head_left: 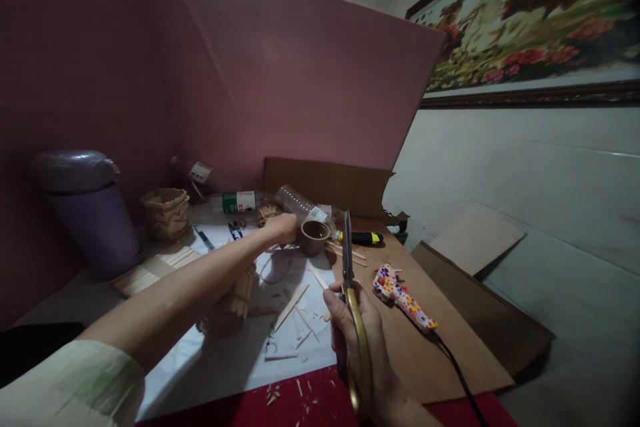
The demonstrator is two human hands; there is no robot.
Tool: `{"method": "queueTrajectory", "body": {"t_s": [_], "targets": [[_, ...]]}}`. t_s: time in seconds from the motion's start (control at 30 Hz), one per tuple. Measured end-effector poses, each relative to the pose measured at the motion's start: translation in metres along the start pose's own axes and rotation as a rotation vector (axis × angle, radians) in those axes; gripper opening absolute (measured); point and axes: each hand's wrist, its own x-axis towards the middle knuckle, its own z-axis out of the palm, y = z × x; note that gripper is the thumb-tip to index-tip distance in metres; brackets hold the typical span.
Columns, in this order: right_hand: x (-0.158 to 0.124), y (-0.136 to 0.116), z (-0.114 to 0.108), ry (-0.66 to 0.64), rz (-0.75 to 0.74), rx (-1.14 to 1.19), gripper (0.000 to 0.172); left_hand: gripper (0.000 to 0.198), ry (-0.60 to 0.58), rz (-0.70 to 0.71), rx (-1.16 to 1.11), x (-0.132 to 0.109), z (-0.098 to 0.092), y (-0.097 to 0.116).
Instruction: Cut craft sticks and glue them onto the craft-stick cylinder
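Cup point(315, 237), sticks point(291, 307) crowd the middle; cardboard point(450, 360) lies bare.

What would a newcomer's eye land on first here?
The right hand holds gold-handled scissors upright at bottom centre. The left hand is stretched out to a small brown cup mid-table. Right of them, a brightly patterned glue gun lies on brown cardboard.

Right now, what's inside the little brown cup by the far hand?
Inside the brown cup by the left hand, only its dark inner wall shows, with nothing sticking out. The bottom is hidden in shadow.
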Motion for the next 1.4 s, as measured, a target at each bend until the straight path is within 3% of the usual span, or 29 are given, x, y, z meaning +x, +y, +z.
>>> {"method": "queueTrajectory", "body": {"t_s": [0.1, 0.27, 0.4, 0.53, 0.63, 0.97, 1.2, 1.33, 1.4], "targets": [[-0.003, -0.003, 0.002, 0.002, 0.012, 0.019, 0.043, 0.037, -0.063, -0.037, 0.073, 0.006, 0.008, 0.001], [-0.006, -0.008, 0.003, 0.009, 0.018, 0.027, 0.040, 0.038, -0.066, -0.050, 0.115, 0.009, 0.015, 0.000], [-0.002, -0.004, -0.001, -0.056, 0.050, 0.024, 0.043, 0.036, -0.123, -0.037, 0.102, 0.008, 0.005, -0.007], [0.002, 0.001, -0.002, -0.026, 0.021, 0.001, 0.045, 0.037, -0.166, -0.002, 0.076, 0.000, -0.010, -0.013], [0.000, -0.002, -0.001, -0.023, 0.012, -0.014, 0.045, 0.037, -0.188, 0.008, 0.088, -0.006, -0.012, -0.012], [0.003, 0.001, -0.002, -0.063, -0.016, -0.024, 0.040, 0.037, -0.097, 0.042, 0.181, -0.002, 0.010, 0.000], [0.001, 0.002, -0.002, -0.060, 0.011, -0.019, 0.040, 0.037, -0.059, 0.039, 0.034, -0.004, 0.007, -0.007], [0.001, -0.001, -0.001, -0.040, -0.014, -0.001, 0.042, 0.018, -0.046, 0.038, -0.161, -0.014, -0.013, -0.017], [0.001, -0.002, 0.000, -0.042, -0.010, 0.014, 0.041, 0.018, -0.037, 0.055, -0.303, -0.027, -0.025, -0.020]]}}
